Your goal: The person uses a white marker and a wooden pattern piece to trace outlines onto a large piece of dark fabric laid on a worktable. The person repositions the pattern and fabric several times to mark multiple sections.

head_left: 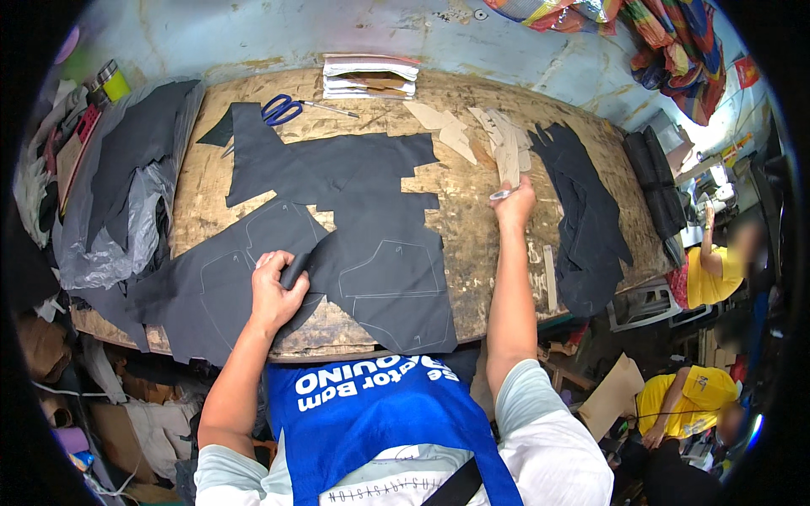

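Black sheet material point(363, 169), cut with stepped edges, is spread over the wooden table point(472, 278). White outlines are drawn on its near pieces. My left hand point(277, 287) is closed on a folded-up edge of the black sheet point(392, 287) near the table's front. Farther out to the right, my right hand point(515, 205) is closed at the lower end of a tan cardboard pattern piece point(509, 164). A small whitish thing point(501, 195) shows at its fingers; its kind is unclear. More tan pattern pieces point(447, 126) lie just beyond, to the left.
Blue-handled scissors point(281, 110) and a pen point(331, 110) lie at the back, near stacked papers point(369, 78). Cut black pieces point(582, 219) are piled at right, a black roll point(654, 185) beyond them. Plastic-wrapped black material point(139, 177) stands left. Two people in yellow shirts point(688, 401) are at right.
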Demonstrator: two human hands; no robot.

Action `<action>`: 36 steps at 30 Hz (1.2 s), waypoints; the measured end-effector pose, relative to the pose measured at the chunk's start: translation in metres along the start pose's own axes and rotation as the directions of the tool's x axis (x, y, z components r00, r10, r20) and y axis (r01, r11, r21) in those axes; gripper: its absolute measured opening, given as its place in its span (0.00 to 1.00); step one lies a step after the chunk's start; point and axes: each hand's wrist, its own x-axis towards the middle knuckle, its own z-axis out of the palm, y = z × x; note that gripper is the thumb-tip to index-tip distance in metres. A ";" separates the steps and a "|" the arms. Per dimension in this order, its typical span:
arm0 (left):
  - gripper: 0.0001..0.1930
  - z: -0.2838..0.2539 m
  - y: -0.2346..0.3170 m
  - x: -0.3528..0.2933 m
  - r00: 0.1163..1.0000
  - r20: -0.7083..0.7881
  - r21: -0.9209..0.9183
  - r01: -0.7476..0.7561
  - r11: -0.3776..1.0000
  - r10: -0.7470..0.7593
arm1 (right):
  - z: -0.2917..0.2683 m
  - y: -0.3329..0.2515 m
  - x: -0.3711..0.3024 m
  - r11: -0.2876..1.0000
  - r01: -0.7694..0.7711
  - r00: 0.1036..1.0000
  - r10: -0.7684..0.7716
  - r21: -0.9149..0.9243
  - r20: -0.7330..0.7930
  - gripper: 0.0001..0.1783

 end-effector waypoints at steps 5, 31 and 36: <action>0.11 0.002 0.000 0.000 0.999 -0.013 -0.017 0.044 0.999 -0.044 | 0.004 -0.015 -0.032 0.979 -0.189 0.950 0.164 0.072 0.266 0.14; 0.12 -0.003 -0.009 0.004 0.978 -0.111 -0.215 0.150 0.965 -0.176 | 0.037 -0.045 -0.053 0.932 0.314 0.901 -0.232 -0.180 0.367 0.31; 0.12 -0.011 -0.012 0.009 0.962 -0.141 -0.223 0.198 0.955 -0.233 | 0.016 -0.072 -0.115 0.909 0.362 0.764 -0.163 -0.205 0.625 0.35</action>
